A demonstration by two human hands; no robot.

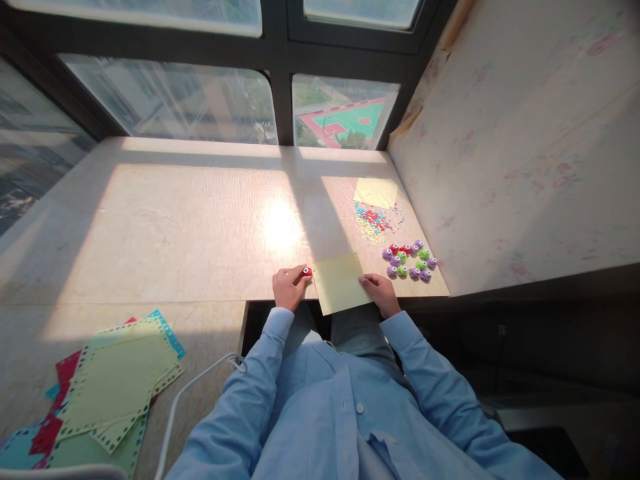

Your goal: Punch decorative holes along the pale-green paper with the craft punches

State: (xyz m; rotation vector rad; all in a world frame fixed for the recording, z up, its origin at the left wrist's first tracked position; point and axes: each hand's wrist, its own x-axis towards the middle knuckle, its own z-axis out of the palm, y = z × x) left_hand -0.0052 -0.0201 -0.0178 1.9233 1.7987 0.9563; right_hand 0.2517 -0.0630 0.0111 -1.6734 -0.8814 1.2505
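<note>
My left hand [289, 287] is closed around a small red craft punch [307, 271], which sits at the left edge of a pale yellow sheet of paper [341, 283]. The sheet lies partly over the table's front edge, above my lap. At its right edge, my right hand [380, 293] pinches the paper between thumb and fingers. Whether the paper is inside the punch's slot is too small to tell.
Several purple, green and red punches [414, 273] stand at the right. Behind them lie punched paper bits [376, 221] and another yellow sheet [375, 192]. Papers with punched edges [113, 380] are piled at the lower left, near a white cable [173, 413]. A wall [525, 153] bounds the right.
</note>
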